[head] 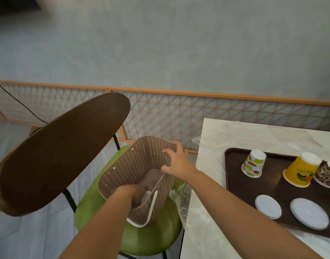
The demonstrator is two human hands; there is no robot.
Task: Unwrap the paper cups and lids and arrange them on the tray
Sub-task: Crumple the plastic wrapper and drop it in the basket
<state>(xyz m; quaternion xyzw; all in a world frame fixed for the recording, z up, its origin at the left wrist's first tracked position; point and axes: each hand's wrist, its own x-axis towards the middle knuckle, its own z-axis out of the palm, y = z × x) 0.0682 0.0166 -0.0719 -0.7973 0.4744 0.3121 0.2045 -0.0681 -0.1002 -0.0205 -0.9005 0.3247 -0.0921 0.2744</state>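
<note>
1. The brown basket [141,165] sits on the green chair seat [147,238] right beside the tabletop [207,212], so it's probably parked there as the supply bin.
2. The right hand [176,161] grips the basket's far rim, looks like it's steadying it.
3. The left hand [137,193] is down inside, touching something white; can't tell if its fingers have closed on it.
4. On the tray [235,184], three paper cups [253,163] stand upside down, with two lids [268,206] laid flat in front, so the layout's already going.
5. Crumpled clear wrapping [181,195] hangs between chair and tabletop.
</note>
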